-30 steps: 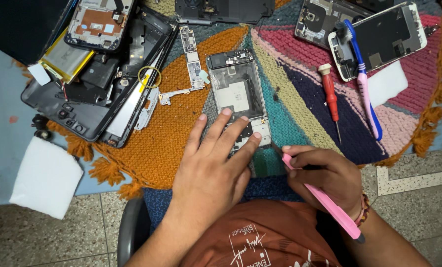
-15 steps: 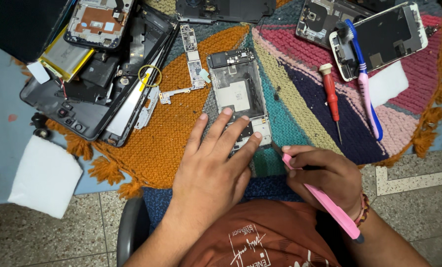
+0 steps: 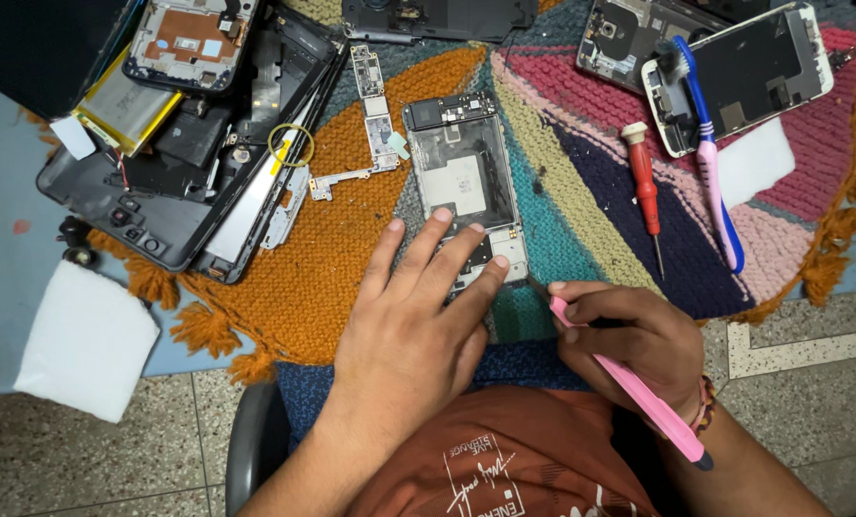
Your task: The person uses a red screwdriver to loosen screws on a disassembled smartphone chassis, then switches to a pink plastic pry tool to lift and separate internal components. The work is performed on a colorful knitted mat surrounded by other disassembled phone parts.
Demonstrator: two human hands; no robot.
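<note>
Opened phone frame, grey and rectangular with bare metal shields, lies on the knitted multicolour mat, its lower end under my left hand. Compared with half a second ago, nothing has shifted: both hands and the frame sit as they did. My left hand is spread flat, fingers pressing the frame's bottom edge and clasping nothing. My right hand is curled shut around a slim pink pry tool, whose tip meets the frame's lower right corner just beside the left fingertips. What the tip touches is too small to make out, and the frame's bottom is hidden by fingers. Beyond the grip, up and to the right, lie a red screwdriver and a blue-and-pink toothbrush; a narrow circuit board lies up-left.
</note>
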